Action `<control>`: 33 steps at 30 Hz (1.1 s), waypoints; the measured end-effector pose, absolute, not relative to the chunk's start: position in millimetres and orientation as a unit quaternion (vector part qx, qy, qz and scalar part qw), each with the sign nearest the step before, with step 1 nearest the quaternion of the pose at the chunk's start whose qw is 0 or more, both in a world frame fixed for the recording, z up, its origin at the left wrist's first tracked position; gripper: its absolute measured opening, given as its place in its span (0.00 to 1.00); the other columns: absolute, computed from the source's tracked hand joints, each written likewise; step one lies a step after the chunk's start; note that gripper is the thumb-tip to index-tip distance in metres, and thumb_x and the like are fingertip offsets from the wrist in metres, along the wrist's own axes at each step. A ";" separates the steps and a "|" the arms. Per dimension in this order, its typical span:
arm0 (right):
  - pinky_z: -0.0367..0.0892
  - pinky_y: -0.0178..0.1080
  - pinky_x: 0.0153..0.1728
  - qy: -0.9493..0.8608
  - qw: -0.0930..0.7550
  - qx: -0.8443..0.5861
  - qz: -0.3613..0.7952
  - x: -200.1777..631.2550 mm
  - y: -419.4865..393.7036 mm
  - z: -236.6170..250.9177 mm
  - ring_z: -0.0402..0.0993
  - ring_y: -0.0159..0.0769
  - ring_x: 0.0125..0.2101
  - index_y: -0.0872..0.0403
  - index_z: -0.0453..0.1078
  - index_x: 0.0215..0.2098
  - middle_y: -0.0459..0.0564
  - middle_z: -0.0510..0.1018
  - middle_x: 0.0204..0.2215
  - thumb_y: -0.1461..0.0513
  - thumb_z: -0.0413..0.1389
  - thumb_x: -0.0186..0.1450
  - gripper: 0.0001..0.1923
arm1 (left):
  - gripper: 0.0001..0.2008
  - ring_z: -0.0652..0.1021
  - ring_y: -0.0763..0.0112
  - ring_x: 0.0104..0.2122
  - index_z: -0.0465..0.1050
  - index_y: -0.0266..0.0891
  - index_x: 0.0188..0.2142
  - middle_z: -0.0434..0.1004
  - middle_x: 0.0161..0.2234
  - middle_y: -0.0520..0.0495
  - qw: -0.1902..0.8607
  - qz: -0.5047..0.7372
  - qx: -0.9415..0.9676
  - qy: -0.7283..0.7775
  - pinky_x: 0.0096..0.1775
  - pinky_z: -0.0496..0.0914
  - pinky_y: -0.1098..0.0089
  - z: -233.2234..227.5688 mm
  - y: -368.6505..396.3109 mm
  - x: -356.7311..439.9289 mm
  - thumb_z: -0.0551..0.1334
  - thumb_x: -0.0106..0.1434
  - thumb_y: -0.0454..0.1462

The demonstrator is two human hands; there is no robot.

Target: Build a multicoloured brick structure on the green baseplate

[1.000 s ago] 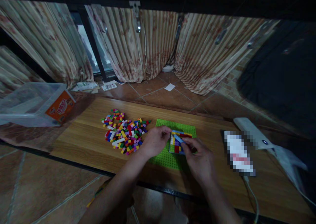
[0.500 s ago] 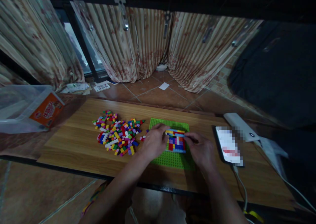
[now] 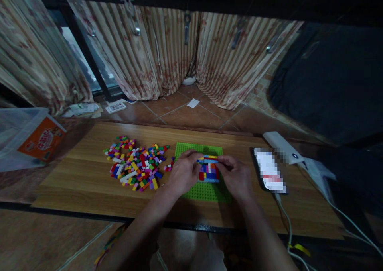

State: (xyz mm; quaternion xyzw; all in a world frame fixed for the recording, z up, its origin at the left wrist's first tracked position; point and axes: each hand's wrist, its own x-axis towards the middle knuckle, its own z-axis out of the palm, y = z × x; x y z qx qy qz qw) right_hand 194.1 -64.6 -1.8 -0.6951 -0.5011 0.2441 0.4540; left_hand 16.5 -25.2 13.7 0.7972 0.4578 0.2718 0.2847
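Observation:
A many-coloured rectangle of toy building bricks [image 3: 209, 176] sits over the green studded baseplate [image 3: 207, 193]. My left hand [image 3: 184, 172] is closed at its upper left side, the fingertips against the edge bricks. At the upper right corner my right hand [image 3: 235, 175] pinches the end of the far row between thumb and index finger. Red, yellow and light blue bricks show along that row. My fingers partly cover both ends, so exactly which bricks they touch is hard to see.
Left of the baseplate lies a heap of loose bricks [image 3: 137, 165]. A phone [image 3: 269, 169] on a cable and a white power bank [image 3: 278, 143] lie to the right on the wooden table [image 3: 74, 183]. A clear plastic box [image 3: 18, 143] stands at far left.
The whole view has shifted, so the table appears further left. My right hand has come slightly closer to my left, and its fingers now sit at the far row's right end.

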 end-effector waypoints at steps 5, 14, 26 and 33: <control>0.72 0.47 0.44 -0.490 0.465 -0.692 0.255 198.2 -64.0 -3.9 0.79 0.43 0.37 0.53 0.76 0.36 0.53 0.82 0.36 0.56 0.59 0.57 0.12 | 0.16 0.74 0.64 0.52 0.75 0.40 0.49 0.75 0.50 0.44 0.274 0.294 0.797 0.451 0.58 0.68 0.60 11.0 -24.0 15.8 0.58 0.63 0.29; 0.73 0.46 0.43 -0.477 0.471 -0.688 0.278 198.6 -64.0 -2.7 0.79 0.42 0.37 0.53 0.77 0.36 0.53 0.83 0.36 0.55 0.60 0.56 0.13 | 0.11 0.76 0.65 0.50 0.78 0.41 0.41 0.74 0.52 0.44 0.249 0.297 0.789 0.476 0.56 0.70 0.62 13.3 -28.5 14.9 0.59 0.63 0.31; 0.72 0.44 0.38 -0.525 0.418 -0.706 0.229 196.6 -68.2 -0.3 0.78 0.43 0.33 0.48 0.77 0.33 0.49 0.83 0.33 0.53 0.59 0.57 0.10 | 0.11 0.73 0.60 0.55 0.78 0.39 0.42 0.75 0.52 0.42 0.260 0.286 0.803 0.454 0.58 0.69 0.59 8.4 -31.7 17.6 0.58 0.63 0.30; 0.67 0.40 0.34 -0.602 0.331 -0.703 0.183 202.3 -67.8 -2.4 0.75 0.39 0.30 0.49 0.75 0.31 0.48 0.79 0.31 0.51 0.56 0.60 0.12 | 0.12 0.71 0.63 0.57 0.78 0.38 0.43 0.77 0.47 0.42 0.257 0.274 0.812 0.447 0.57 0.69 0.62 9.0 -32.6 14.8 0.57 0.63 0.30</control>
